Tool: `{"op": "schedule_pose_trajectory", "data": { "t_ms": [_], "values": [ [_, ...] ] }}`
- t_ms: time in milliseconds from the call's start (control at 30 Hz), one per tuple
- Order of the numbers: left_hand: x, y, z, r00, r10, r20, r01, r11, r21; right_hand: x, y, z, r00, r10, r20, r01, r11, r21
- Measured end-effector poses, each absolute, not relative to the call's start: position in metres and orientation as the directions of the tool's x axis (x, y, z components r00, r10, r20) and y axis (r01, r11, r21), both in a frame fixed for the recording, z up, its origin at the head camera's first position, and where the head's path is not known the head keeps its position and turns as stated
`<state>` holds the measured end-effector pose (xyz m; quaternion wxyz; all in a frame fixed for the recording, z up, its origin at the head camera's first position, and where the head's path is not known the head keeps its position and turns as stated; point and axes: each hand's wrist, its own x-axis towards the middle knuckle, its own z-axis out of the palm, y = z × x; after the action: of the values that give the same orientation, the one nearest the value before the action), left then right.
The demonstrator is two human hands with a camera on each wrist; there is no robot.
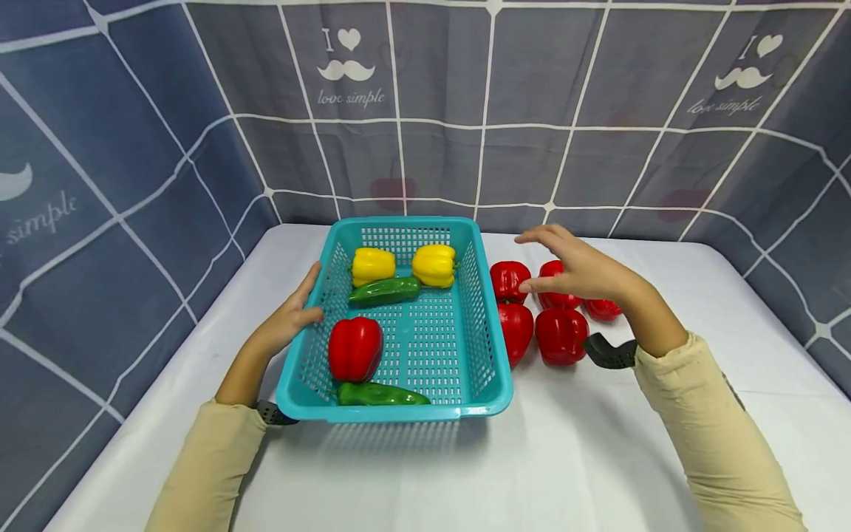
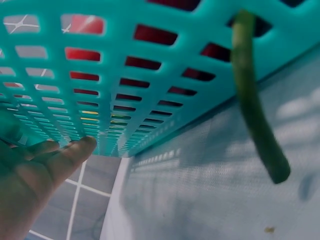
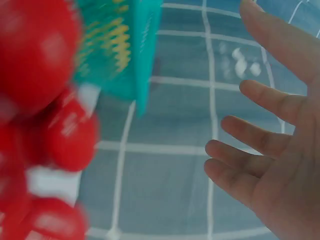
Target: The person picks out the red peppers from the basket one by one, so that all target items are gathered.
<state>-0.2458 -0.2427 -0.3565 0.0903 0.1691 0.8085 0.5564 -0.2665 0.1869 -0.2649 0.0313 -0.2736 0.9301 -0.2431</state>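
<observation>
A turquoise plastic basket (image 1: 492, 403) holds yellow bell peppers (image 1: 373, 267) at its far end, with a long green pepper (image 1: 385, 291) just below them. Nearer the front lie a red bell pepper (image 1: 355, 349) and another green pepper (image 1: 382, 394). My left hand (image 1: 289, 318) holds the basket's left side, thumb over the rim; in the left wrist view its fingers (image 2: 75, 155) lie along the outer wall. A green stem (image 2: 252, 100) pokes out through a hole. My right hand (image 1: 578, 270) is spread above several red bell peppers (image 1: 561, 336), gripping nothing.
A white-covered table (image 1: 565, 458) lies under everything. Grey-blue gridded cloth (image 1: 439, 89) rises behind and along both sides. Red bell peppers cluster close against the basket's right side. Dark bands (image 1: 610, 351) circle the wrists.
</observation>
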Motion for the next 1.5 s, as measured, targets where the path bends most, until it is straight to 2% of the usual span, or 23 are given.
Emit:
{"op": "schedule_pose_trajectory", "data": {
  "t_ms": [200,333,500,800,1067,1300,1500],
  "values": [
    [-0.246,-0.246,-0.358,-0.928,0.369,0.045,0.171,0.313,0.934,-0.28,0.13,-0.233,-0.782,-0.607,0.14,-0.594,0.658,-0.463],
    [-0.247,-0.246,-0.358,-0.93,0.366,0.037,0.164,0.323,0.932,-0.282,0.087,-0.225,-0.731,-0.664,0.155,-0.646,0.601,-0.471],
    [-0.248,-0.246,-0.358,-0.93,0.365,0.033,0.158,0.317,0.935,-0.28,0.044,-0.236,-0.682,-0.722,0.116,-0.681,0.569,-0.461],
    [-0.251,-0.242,-0.358,-0.927,0.372,0.051,0.165,0.28,0.946,-0.281,0.008,-0.272,-0.65,-0.757,0.073,-0.688,0.545,-0.48],
    [-0.248,-0.246,-0.359,-0.932,0.36,0.033,0.16,0.329,0.931,-0.276,-0.011,-0.299,-0.556,-0.818,-0.145,-0.699,0.555,-0.45],
    [-0.247,-0.246,-0.361,-0.93,0.366,0.034,0.171,0.347,0.922,-0.266,-0.022,-0.31,-0.486,-0.78,-0.393,-0.68,0.621,-0.391],
    [-0.247,-0.245,-0.36,-0.929,0.368,0.043,0.18,0.346,0.921,-0.257,-0.033,-0.32,-0.463,-0.777,-0.427,-0.707,0.614,-0.35]
  ]
}}
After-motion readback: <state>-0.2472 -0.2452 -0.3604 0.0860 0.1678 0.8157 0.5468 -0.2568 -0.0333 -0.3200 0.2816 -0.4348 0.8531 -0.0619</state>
